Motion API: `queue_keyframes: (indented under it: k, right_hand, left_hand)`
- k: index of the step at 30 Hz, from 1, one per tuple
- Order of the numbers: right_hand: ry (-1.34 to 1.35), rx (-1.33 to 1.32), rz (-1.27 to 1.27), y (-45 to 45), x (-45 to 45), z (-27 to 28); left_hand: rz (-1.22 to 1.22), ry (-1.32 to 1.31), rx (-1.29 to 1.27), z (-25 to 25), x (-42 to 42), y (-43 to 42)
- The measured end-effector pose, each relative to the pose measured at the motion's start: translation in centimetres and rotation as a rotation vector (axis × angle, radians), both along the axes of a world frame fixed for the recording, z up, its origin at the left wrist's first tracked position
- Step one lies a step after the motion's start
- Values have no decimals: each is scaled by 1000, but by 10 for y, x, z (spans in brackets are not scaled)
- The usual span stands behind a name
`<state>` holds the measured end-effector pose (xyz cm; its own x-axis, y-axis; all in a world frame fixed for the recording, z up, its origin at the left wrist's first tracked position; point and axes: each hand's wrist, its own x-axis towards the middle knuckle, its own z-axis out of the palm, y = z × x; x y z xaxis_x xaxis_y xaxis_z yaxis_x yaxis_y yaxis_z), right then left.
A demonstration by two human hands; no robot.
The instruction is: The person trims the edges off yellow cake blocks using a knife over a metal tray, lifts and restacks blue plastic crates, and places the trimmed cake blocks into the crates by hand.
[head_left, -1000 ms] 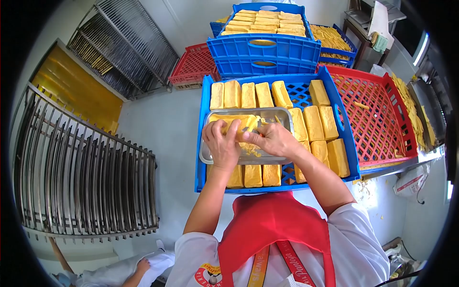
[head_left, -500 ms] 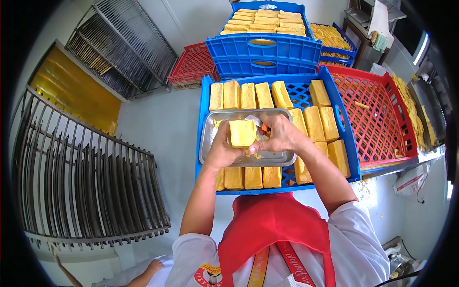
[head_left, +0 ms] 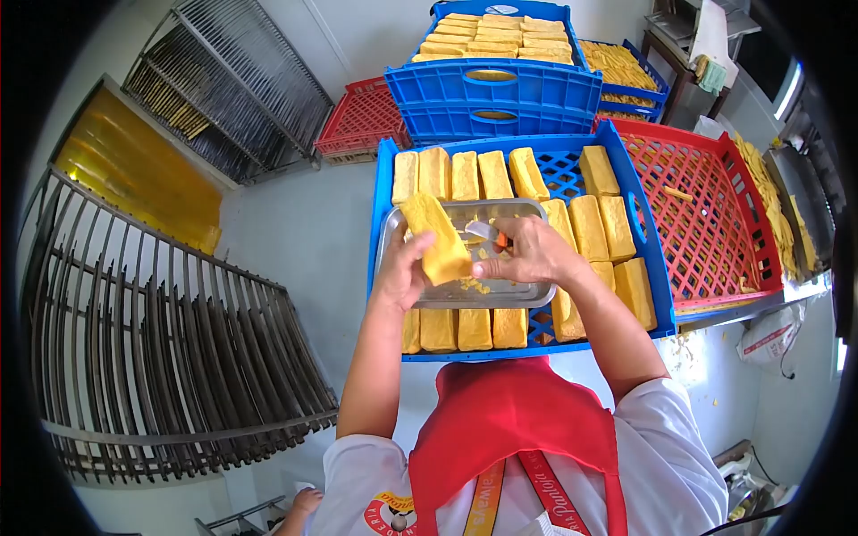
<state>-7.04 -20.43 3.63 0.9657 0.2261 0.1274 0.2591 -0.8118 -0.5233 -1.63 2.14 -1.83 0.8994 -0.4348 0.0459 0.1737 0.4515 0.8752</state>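
My left hand (head_left: 402, 275) is closed around a long yellow bread loaf (head_left: 434, 234), held tilted above a shallow metal tray (head_left: 527, 293). Crumbs lie in the tray beneath it. In my right hand (head_left: 534, 255) is a small orange-handled knife (head_left: 483, 230) with a pale blade; the fingers hide much of its handle. The right thumb reaches to the loaf's lower end. The metal tray rests on loaves inside a blue crate (head_left: 658, 308), where more loaves (head_left: 588, 228) lie in rows around it.
Stacked blue crates (head_left: 492, 85) of loaves stand behind. To the right is a red crate (head_left: 688, 201) holding a stray strip. A metal rack (head_left: 179, 339) stands at left, and another person's hand (head_left: 308, 498) shows at the bottom edge.
The loaf has turned from end-on to lengthwise, its long side now showing. My right hand stays close by with the knife. The left rack has shifted, and the other person's arm has moved.
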Motion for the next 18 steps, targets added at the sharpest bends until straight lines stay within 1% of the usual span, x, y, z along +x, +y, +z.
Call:
queue_keyframes:
  k: [1, 2, 3, 5, 7, 8, 10, 12, 14, 15, 17, 18]
  right_hand:
    - [0, -1, 6, -1, -1, -2]
    - [-97, 3, 9, -2, -2, -7]
    - [-193, 7, 11, -2, -3, -9]
    - [-165, -32, -3, 2, -3, -8]
    - [-224, -119, 1, 6, -5, -4]
    - [-224, -117, 0, 9, -6, 0]
    - [-327, -99, 44, 13, -8, 7]
    - [-341, -128, 56, 14, -5, 7]
    - [-356, -158, 69, 14, -4, 9]
    - [-309, -170, 81, 14, -4, 10]
    - [-262, -181, 100, 12, -4, 9]
    - [-274, -179, 112, 11, -2, 5]
  left_hand:
    - [-26, 151, -141, 4, 0, 1]
    - [-85, 270, -195, -2, 5, 3]
    - [-81, 268, -197, -11, 11, 7]
    - [-187, 357, -250, -24, 21, 12]
    - [-166, 382, -220, -18, 15, 7]
    - [-145, 408, -188, -14, 12, 3]
    - [-134, 404, -186, -7, 3, -4]
    - [-123, 398, -184, 0, -4, -12]
    - [-67, 456, -219, 5, -8, -19]
    - [-66, 455, -220, 3, -5, -19]
    - [-212, 407, -266, -3, 1, -18]
    - [-209, 408, -266, -2, 1, -19]
